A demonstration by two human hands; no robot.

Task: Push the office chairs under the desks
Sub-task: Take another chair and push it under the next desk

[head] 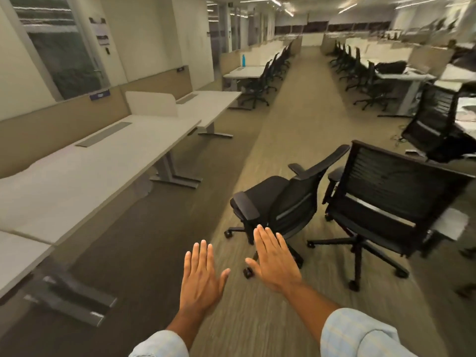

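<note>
Two black office chairs stand loose in the aisle. The nearer chair (280, 202) faces left toward the long white desk (85, 176), its back turned to me. A second chair with a mesh back (391, 199) stands just right of it. My left hand (202, 276) and my right hand (274, 261) are stretched forward, palms down, fingers apart, holding nothing. My right hand's fingertips hover in front of the nearer chair's back; touching cannot be told. A third black chair (432, 122) stands tilted at the right.
White desks with grey metal legs (175, 173) line the left wall. Carpeted aisle (304, 104) runs ahead between rows of desks with chairs tucked in. A blue bottle (243, 59) stands on a far left desk. A dark bag (390, 67) lies on a right desk.
</note>
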